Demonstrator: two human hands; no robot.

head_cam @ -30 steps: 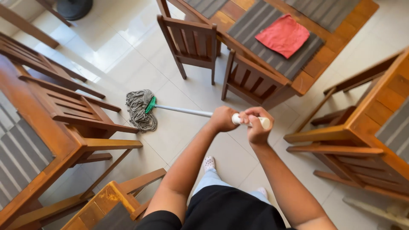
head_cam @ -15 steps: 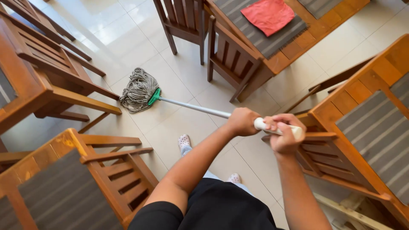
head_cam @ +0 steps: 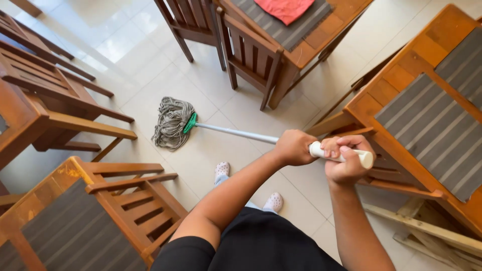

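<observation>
I have both hands on a mop (head_cam: pixel 241 133), its pale metal handle running from the centre of the frame out to the right. My left hand (head_cam: pixel 293 147) is closed around the shaft, fingers wrapped under it, just right of centre. My right hand (head_cam: pixel 346 161) is clenched around the white grip at the very end of the handle, with the tip of the grip sticking out past my knuckles toward the right. The two hands sit close together, nearly touching.

The mop head (head_cam: pixel 171 122) lies on the pale tiled floor (head_cam: pixel 150 80) at centre left, a bundle of grey strings fixed by a green collar to the shaft. It rests in the open strip of floor between the furniture, near the leg of a wooden chair (head_cam: pixel 65 100) at the left edge but apart from it.

At the top of the frame two dark wooden chairs (head_cam: pixel 246 55) stand pushed against a wooden table (head_cam: pixel 311 45) that carries a grey striped mat and a red cloth (head_cam: pixel 283 7). On the right another wooden table (head_cam: pixel 416 50) with grey striped mats (head_cam: pixel 432 125) fills the edge. At lower left a chair with slatted back (head_cam: pixel 125 200) stands beside a further tabletop.

Below my arms I see my feet in white perforated clogs (head_cam: pixel 222 169) on the tiles, and my dark shirt at the bottom
</observation>
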